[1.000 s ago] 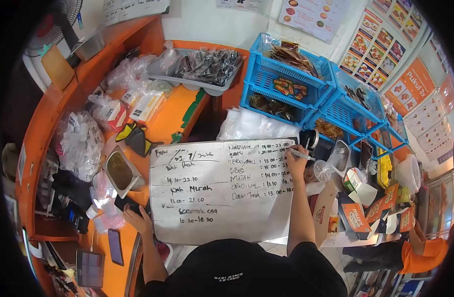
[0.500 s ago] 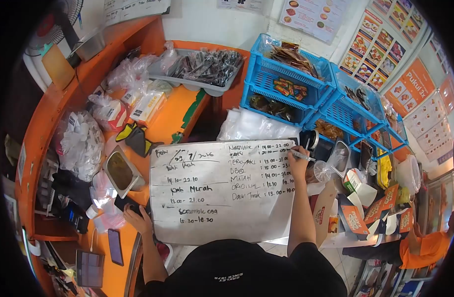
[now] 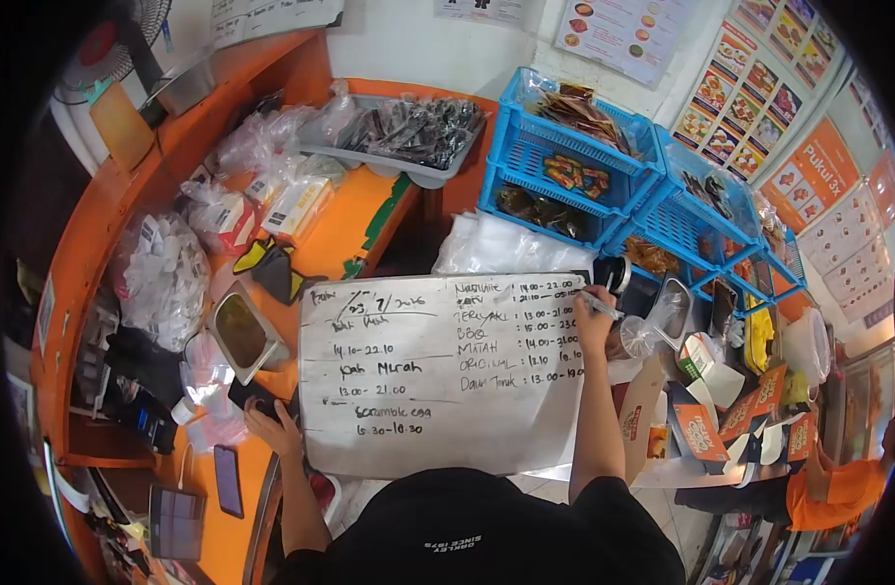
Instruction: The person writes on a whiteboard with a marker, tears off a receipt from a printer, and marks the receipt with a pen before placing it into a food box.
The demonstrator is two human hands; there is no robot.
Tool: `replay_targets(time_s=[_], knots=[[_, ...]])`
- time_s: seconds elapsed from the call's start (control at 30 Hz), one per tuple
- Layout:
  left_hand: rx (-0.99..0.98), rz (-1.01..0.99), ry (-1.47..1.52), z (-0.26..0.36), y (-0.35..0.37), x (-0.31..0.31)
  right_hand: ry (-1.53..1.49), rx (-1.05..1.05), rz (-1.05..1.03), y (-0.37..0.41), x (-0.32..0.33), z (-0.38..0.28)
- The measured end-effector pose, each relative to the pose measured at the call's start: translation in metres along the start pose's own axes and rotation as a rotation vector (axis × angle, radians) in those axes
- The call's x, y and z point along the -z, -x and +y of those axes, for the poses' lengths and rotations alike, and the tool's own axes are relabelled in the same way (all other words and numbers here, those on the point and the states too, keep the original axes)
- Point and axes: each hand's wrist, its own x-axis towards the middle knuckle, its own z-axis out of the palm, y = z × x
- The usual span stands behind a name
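A whiteboard point(image 3: 506, 429) with handwritten dates, names and times in black lies in front of me, tilted toward my body. My right hand point(image 3: 594, 324) is closed round a whitish marker point(image 3: 600, 307), its tip at the top right lines of writing. Beyond the board's left edge, my left hand point(image 3: 274, 427) rests at the counter's edge with fingers apart, beside a dark object point(image 3: 256, 398). A metal food pan point(image 3: 245, 333) with brownish contents stands just above that hand.
Blue stacked baskets point(image 3: 564, 210) of packets stand behind the board. A grey tray point(image 3: 436, 177) holds wrapped black cutlery. Printed food boxes point(image 3: 696, 427) crowd the right side. A phone point(image 3: 228, 482) and a tablet point(image 3: 176, 525) lie lower left. A person in orange point(image 3: 837, 492) is at far right.
The marker and my right hand have shifted slightly right and down, and the top right time entry looks longer. My left hand stays by the counter's edge with little movement.
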Motion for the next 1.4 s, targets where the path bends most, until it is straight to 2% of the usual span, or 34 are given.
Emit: replay_targets(time_s=[0.03, 0.07, 0.1, 0.17, 0.2, 0.23, 0.27, 0.3, 0.33, 0.37, 0.4, 0.43, 0.47, 0.53, 0.63, 0.7, 0.77, 0.8, 0.83, 0.87, 0.9, 0.97, 1.0, 1.03, 1.13, 1.17, 1.23, 1.3, 1.37, 1.4], knots=[[-0.03, 0.051, 0.003, 0.001, 0.002, -0.001, -0.038, 0.046, 0.056, 0.0, 0.002, -0.009], [-0.061, 0.101, 0.002, 0.002, 0.004, -0.003, -0.117, -0.042, 0.079, 0.005, 0.002, -0.016], [-0.013, 0.054, 0.167, 0.007, 0.005, -0.006, -0.197, -0.132, 0.098, 0.014, 0.001, -0.022], [0.036, -0.007, 0.348, 0.042, 0.011, -0.01, -0.264, -0.174, 0.014, 0.038, -0.001, -0.039], [0.084, -0.089, 0.423, 0.086, 0.006, 0.001, -0.309, -0.16, -0.073, 0.05, -0.001, -0.059], [0.037, -0.107, 0.623, 0.107, 0.014, -0.007, -0.351, -0.147, -0.158, 0.066, -0.004, -0.078], [0.027, -0.271, 0.768, 0.132, 0.013, -0.001, -0.483, -0.221, -0.238, 0.087, -0.012, -0.088], [-0.042, -0.434, 0.765, 0.153, 0.01, 0.004, -0.601, -0.32, -0.399, 0.089, -0.003, -0.125], [-0.056, -0.51, 0.863, 0.174, 0.009, 0.008, -0.716, -0.42, -0.558, 0.088, 0.01, -0.159], [-0.071, -0.583, 0.965, 0.19, 0.01, 0.012, -0.72, -0.429, -0.568, 0.096, 0.012, -0.167], [-0.066, -0.586, 0.958, 0.199, 0.011, 0.014, -0.873, -0.443, -0.693, 0.102, 0.013, -0.171], [-0.147, -0.612, 0.974, 0.206, 0.011, 0.016, -1.025, -0.451, -0.814, 0.106, 0.015, -0.176], [-0.229, -0.637, 0.993, 0.21, 0.012, 0.017, -1.025, -0.451, -0.814, 0.107, 0.019, -0.183], [-0.256, -0.645, 0.982, 0.212, 0.013, 0.018, -1.016, -0.364, -0.937, 0.109, 0.027, -0.197], [-0.299, -0.611, 0.977, 0.214, 0.012, 0.022, -0.916, -0.232, -0.986, 0.11, 0.028, -0.203], [-0.426, -0.618, 0.881, 0.214, 0.01, 0.027, -0.927, -0.264, -1.035, 0.112, 0.029, -0.21], [-0.431, -0.6, 0.898, 0.215, 0.008, 0.034, -0.938, -0.297, -1.087, 0.115, 0.028, -0.216], [-0.424, -0.654, 0.878, 0.214, 0.009, 0.037, -0.888, -0.27, -1.046, 0.117, 0.027, -0.22], [-0.414, -0.706, 0.858, 0.215, 0.008, 0.041, -0.838, -0.242, -1.008, 0.119, 0.026, -0.226], [-0.314, -0.78, 0.864, 0.217, 0.009, 0.047, -0.827, -0.317, -0.974, 0.122, 0.027, -0.236], [-0.302, -0.761, 0.854, 0.219, 0.009, 0.05, -0.834, -0.303, -0.992, 0.123, 0.025, -0.234], [-0.212, -0.949, 0.658, 0.217, 0.015, 0.055, -0.66, -0.025, -0.975, 0.132, 0.016, -0.225], [-0.156, -0.954, 0.704, 0.216, 0.019, 0.054, -0.779, -0.051, -0.856, 0.145, 0.008, -0.223], [-0.148, -0.951, 0.69, 0.215, 0.02, 0.055, -0.793, -0.052, -0.865, 0.154, 0.001, -0.22], [0.047, -1.025, 0.714, 0.207, 0.008, 0.065, -0.802, -0.087, -0.873, 0.172, -0.014, -0.228], [0.045, -1.024, 0.719, 0.198, 0.016, 0.06, -0.778, -0.119, -0.899, 0.175, -0.018, -0.236], [0.03, -0.695, 0.928, 0.166, 0.021, 0.044, -0.752, -0.136, -0.912, 0.169, -0.042, -0.261], [0.065, -0.77, 0.837, 0.131, 0.007, 0.045, -0.481, 0.143, -1.233, 0.154, -0.059, -0.286], [0.183, -0.775, 0.644, 0.092, -0.01, 0.036, -0.266, 0.361, -1.188, 0.158, -0.098, -0.274], [0.153, -0.729, 0.619, 0.067, -0.011, 0.026, -0.116, 0.45, -1.144, 0.147, -0.115, -0.281]])
